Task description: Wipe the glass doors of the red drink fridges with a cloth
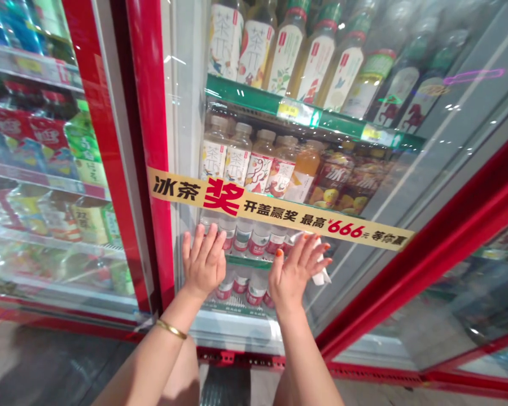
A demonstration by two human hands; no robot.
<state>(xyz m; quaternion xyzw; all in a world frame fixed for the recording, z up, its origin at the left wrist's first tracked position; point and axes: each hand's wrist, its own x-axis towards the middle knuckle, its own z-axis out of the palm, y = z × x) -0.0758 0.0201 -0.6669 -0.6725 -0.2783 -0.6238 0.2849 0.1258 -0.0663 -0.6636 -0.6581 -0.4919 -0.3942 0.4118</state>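
Observation:
My left hand (202, 260) lies against the glass door (188, 287) of a drinks cooler, its fingers stretched out and nothing visible in them. To its right, my right hand (294, 270) presses a crumpled white tissue (322, 275) to the same glass. Part of the tissue sticks out beyond the fingertips, and the rest is hidden under the palm. Just above both hands, a yellow promotional strip (241, 202) with black and red characters runs across the door. Behind the glass stand rows of bottled drinks (260, 169).
A red door frame (146, 141) borders the glass on the left, and another red frame (415, 270) slants along the right. The neighbouring cooler at left holds several drinks (84, 138). Grey floor (38, 361) shows at lower left. My knees are close to the cooler's base.

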